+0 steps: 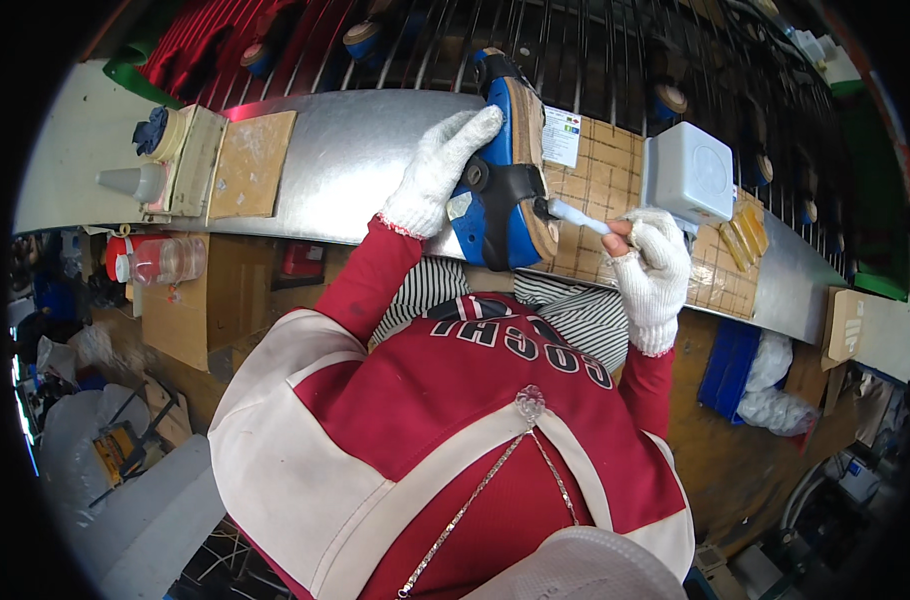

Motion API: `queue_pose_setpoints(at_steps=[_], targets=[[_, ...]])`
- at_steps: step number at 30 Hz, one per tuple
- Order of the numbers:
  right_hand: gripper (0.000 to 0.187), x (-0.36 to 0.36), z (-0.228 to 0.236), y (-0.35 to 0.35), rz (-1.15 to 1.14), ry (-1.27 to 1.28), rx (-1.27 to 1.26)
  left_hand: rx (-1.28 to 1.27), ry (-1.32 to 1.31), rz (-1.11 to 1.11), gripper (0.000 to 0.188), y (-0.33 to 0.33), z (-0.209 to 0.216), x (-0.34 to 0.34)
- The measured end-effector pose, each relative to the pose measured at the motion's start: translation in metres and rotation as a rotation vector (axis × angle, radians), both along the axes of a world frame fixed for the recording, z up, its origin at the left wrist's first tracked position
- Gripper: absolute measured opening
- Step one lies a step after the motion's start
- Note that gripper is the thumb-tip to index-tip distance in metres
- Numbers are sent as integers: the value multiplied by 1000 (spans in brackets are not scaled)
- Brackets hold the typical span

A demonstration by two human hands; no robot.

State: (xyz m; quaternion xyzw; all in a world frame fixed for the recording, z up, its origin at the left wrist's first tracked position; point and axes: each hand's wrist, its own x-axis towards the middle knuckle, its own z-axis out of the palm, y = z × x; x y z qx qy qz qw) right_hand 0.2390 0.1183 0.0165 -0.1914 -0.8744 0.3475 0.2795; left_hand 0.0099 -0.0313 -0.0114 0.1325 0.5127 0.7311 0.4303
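Shoe work at the table (pixel 340 165). The gloved left grip (pixel 433 178) is closed about the shoe (pixel 505 195), blue with black straps, its tan sole turned to the right; the shoe lies across the table's near edge. The gloved right grip (pixel 655 265) pinches a pale brush (pixel 580 216) between bare-tipped thumb and fingers, its head at the sole's edge; whether the two touch cannot be told. Beyond the brush lie cardboard (pixel 610 172), a white tub (pixel 703 172) and, farther right, yellow bars (pixel 743 237).
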Motion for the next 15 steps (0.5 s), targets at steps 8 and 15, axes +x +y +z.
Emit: queue_pose_setpoints(at_steps=[8, 15], targets=[[19, -3, -6, 11, 78, 123, -103, 36, -315, -110, 76, 19, -1, 9], [21, -14, 3, 16, 107, 194, -70, 173, -622, -321, 64, 31, 5, 19]])
